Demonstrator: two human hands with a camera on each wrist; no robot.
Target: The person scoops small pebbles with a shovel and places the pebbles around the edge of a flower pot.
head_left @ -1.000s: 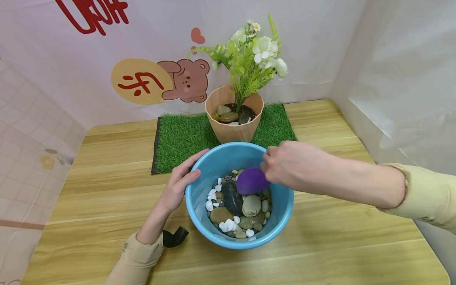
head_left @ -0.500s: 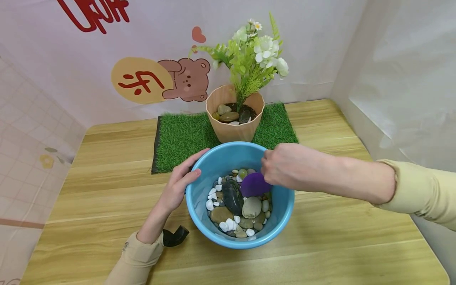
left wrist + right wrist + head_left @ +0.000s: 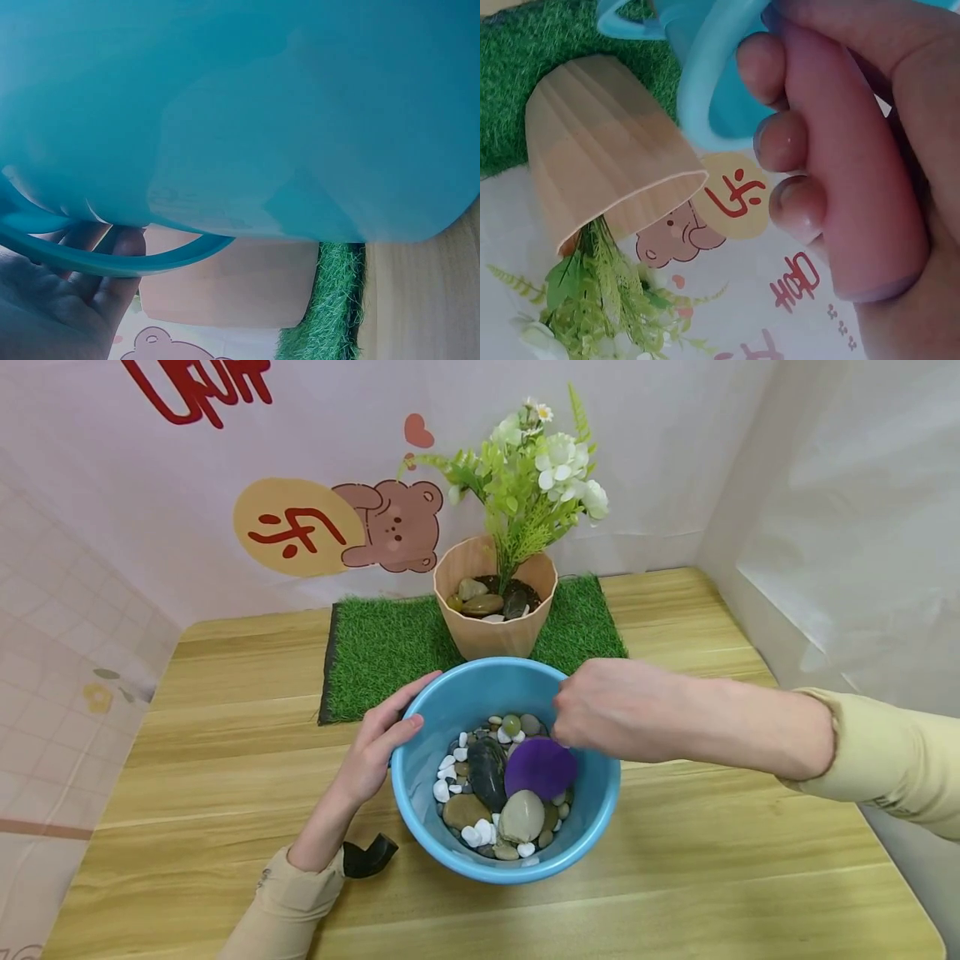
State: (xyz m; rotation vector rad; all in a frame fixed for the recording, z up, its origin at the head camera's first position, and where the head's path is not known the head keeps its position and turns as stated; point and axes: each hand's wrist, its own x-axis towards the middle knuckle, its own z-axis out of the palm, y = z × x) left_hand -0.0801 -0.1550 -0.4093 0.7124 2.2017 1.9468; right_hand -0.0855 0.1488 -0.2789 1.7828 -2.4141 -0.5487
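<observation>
My left hand [image 3: 371, 756] grips the left rim of a blue bucket [image 3: 401, 802], thumb over the edge and fingers outside. In the left wrist view its fingers lie about the bucket's side loop. My right hand [image 3: 615, 710] holds a small toy shovel by its pink handle [image 3: 862, 165], fingers curled round it. The purple shovel blade [image 3: 540, 768] points down among the stones inside the bucket. Its lower edge meets a pale round stone [image 3: 522, 817]. Beside the blade lies a large dark stone [image 3: 487, 777]; a green marble [image 3: 512, 725] sits behind it.
Behind the bucket, a peach flowerpot [image 3: 491, 639] with white flowers and stones stands on an artificial grass mat [image 3: 382, 643]. A black elbow-shaped piece [image 3: 371, 857] is by the left wrist. White pebbles [image 3: 442, 789] line the bucket's left side.
The shovel blade has moved toward the near side of the bucket. The pale stone has shifted nearer and tilted, and the green marble has come into view. My left hand has stayed put.
</observation>
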